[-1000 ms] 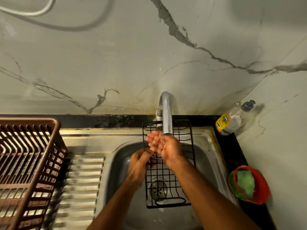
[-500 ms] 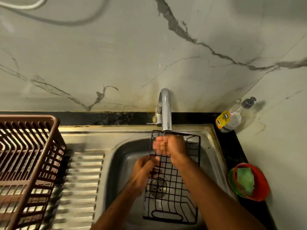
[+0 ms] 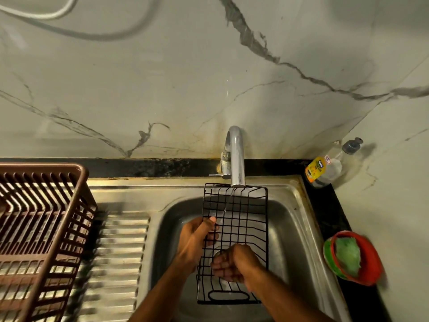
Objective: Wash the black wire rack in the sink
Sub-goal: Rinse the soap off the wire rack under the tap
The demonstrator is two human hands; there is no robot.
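The black wire rack stands lengthwise in the steel sink, its far end under the chrome tap. A thin stream of water falls onto its grid. My left hand grips the rack's left edge, thumb on top of the wires. My right hand lies on the near half of the grid with the fingers curled against the wires; whether it holds anything is hidden.
A brown plastic dish basket sits on the ribbed drainboard at left. A dish soap bottle leans in the back right corner. A red bowl with a green scrubber sits on the black counter at right.
My right hand has come down from the tap's stream at the rack's far end to the near half of the grid. My left hand keeps its hold on the left edge.
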